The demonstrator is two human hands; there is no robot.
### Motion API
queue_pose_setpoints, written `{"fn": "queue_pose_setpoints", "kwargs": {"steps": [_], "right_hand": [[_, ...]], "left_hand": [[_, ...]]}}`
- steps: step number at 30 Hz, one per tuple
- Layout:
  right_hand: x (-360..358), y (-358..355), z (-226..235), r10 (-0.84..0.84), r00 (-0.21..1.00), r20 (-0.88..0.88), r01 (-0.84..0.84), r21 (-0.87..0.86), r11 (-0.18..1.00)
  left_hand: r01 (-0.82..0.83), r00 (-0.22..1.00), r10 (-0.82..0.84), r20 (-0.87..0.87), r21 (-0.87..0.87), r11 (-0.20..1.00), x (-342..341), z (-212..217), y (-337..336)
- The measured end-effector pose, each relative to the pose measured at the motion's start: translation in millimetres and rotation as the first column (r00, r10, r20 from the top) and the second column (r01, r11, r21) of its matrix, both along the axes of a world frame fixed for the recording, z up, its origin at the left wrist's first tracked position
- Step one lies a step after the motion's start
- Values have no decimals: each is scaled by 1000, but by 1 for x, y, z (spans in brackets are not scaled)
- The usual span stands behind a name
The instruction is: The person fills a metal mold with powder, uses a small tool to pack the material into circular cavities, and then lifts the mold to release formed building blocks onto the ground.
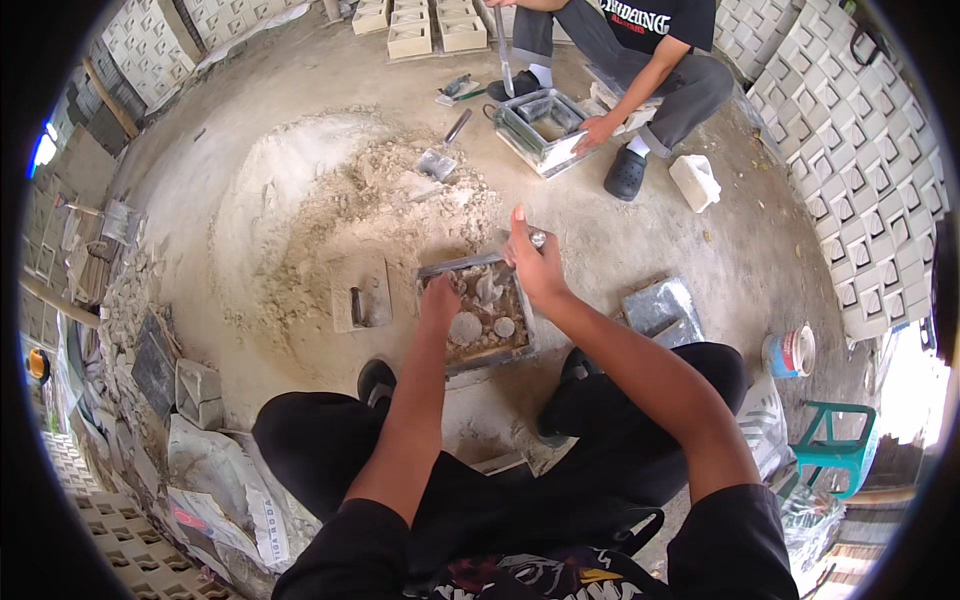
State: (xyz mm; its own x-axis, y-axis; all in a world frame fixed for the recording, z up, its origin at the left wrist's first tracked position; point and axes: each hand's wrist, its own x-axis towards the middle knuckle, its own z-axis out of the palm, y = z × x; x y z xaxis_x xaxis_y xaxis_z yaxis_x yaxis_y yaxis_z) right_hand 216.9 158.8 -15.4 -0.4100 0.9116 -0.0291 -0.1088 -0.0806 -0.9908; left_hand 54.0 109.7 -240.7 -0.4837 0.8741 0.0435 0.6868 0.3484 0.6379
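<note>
On the ground between my feet sits a rectangular mold (524, 350) with a dark frame. Inside it are round raised discs (465, 328) and sandy grey material. My left hand (441, 297) reaches into the mold's left side with its fingers closed; whatever they hold is hidden. At the far right corner of the frame, my right hand (535, 262) grips the edge with its thumb raised. A small shiny round piece (539, 239) shows beside those fingers. Left of the mold lies a flat plate with a handle (362, 293), coated in dust.
A pile of sandy mix (330, 190) spreads beyond, with a trowel (437, 163) on it. Across from me a co-worker's hand (597, 132) rests on another mold (545, 130). A metal plate (665, 312), a bucket (790, 352) and a green stool (838, 450) stand to the right.
</note>
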Motion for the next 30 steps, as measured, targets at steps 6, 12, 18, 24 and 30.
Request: {"fn": "queue_pose_setpoints", "kwargs": {"steps": [6,12,18,24,30], "right_hand": [[3,-20,-18,88,996,-20,-87,50,995],[-10,-36,-27,94,995,-18,-94,29,995],[-6,-20,-33,106,993,-55,-108,-34,994],[-20,-25,-28,114,989,-96,-126,-129,984],[-8,-14,-34,73,993,-93,-86,-137,987]], "left_hand": [[-208,965,215,150,-64,976,6,11,17],[-240,924,213,319,48,970,-13,-9,15],[-366,897,271,349,243,898,0,-4,1],[-366,183,144,972,-69,928,-20,3,-25],[-202,503,95,859,10,979,-16,16,-36]]}}
